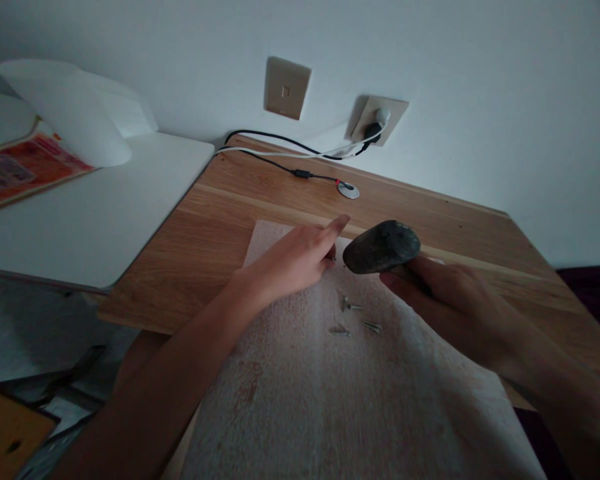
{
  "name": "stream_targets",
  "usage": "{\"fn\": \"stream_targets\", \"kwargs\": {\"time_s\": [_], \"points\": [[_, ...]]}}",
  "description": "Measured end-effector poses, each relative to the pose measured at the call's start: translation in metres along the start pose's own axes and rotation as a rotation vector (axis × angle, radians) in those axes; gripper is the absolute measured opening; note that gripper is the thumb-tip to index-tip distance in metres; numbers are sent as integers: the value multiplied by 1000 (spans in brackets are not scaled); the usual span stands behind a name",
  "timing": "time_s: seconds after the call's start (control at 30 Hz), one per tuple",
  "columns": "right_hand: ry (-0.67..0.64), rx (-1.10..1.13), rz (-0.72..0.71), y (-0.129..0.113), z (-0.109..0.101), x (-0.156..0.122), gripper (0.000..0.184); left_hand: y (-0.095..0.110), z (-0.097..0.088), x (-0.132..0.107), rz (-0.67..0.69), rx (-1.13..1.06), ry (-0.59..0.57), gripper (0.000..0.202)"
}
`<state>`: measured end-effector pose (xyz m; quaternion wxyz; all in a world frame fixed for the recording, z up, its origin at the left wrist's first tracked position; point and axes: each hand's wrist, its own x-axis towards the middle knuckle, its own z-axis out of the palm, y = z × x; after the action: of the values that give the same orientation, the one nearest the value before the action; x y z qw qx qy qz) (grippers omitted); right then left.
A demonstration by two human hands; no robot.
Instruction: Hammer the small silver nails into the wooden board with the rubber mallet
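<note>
My left hand (295, 260) rests on a pale worn board (330, 400) that lies on a wooden table (215, 220). Its index finger points out and the other fingers pinch a small dark thing, probably a nail, at about the board's far edge. My right hand (445, 293) is wrapped round the handle of a hammer, whose dark head (381, 247) hangs just right of the left fingertips. Three loose nails (353, 317) lie on the board below the hammer head.
A white table (95, 213) with a white lamp shade (65, 110) and a red printed sheet (20, 170) stands at the left. Black and white cables (300, 157) run from a wall socket (377, 120) across the table's far edge. A metal disc (349, 191) lies there.
</note>
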<state>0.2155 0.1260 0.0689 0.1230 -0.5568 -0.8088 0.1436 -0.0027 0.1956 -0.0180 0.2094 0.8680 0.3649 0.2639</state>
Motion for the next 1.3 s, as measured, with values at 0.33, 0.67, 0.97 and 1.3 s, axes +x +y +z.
{"fn": "stream_targets", "kwargs": {"time_s": [0.33, 0.67, 0.97, 1.3], "points": [[-15, -25, 6, 2, -3, 0, 34, -4, 2, 0, 24, -48, -18, 75], [13, -64, 29, -4, 5, 8, 34, -4, -2, -7, 30, -96, 16, 95], [88, -59, 79, 24, -4, -16, 35, -11, -11, -10, 1, -53, 41, 90], [23, 13, 171, 41, 20, -37, 35, 3, -20, -14, 150, 74, 209, 37]]}}
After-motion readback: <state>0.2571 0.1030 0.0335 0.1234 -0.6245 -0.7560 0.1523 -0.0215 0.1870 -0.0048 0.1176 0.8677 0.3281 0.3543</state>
